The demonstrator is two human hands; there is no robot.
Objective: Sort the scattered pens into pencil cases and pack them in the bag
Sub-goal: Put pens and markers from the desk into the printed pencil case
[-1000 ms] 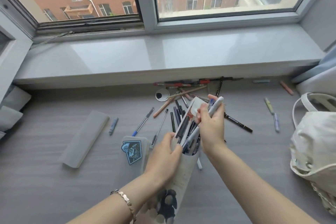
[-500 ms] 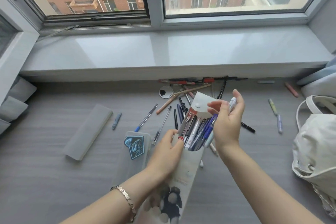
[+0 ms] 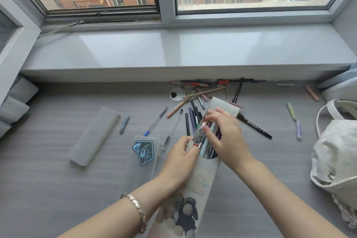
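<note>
My left hand grips the side of a printed pencil case whose open mouth holds several pens. My right hand lies flat over those pens, fingers pressing on them, just below the case's raised flap. A frosted case with a blue sticker lies left of my left hand. Another frosted case rests further left. Scattered pens lie beyond the held case. The white bag sits at the right edge.
More pens lie along the foot of the window sill. A black marker lies right of my hand, with highlighters near the bag. A round cable grommet is set in the grey desk. Cushions sit at both far sides.
My right hand has let go of the white pen into the case and has come down flat onto the pens. The flap has stayed up. The left hand keeps its grip.
</note>
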